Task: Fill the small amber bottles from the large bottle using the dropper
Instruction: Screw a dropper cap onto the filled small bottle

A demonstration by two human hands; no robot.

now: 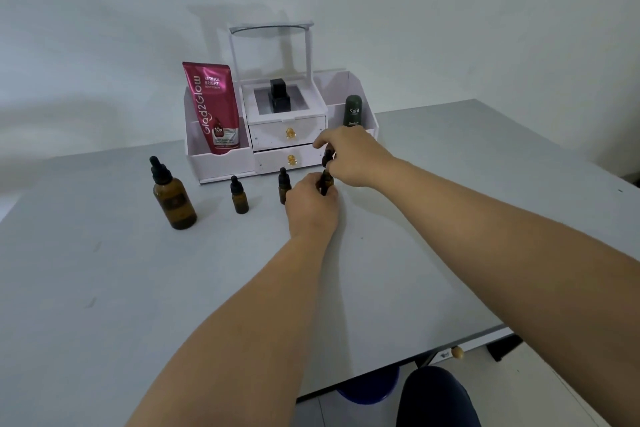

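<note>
Left grip clamped round upright small bottle; right grip pinches dropper cap, axis vertical.

held btl — mostly hidden, fill unclear

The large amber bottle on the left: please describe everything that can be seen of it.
The large amber bottle looks like brown glass, with a black dropper cap on top. It stands upright on the grey table, left of the small bottles. Nothing but the table touches it; its fill level cannot be told.
</note>
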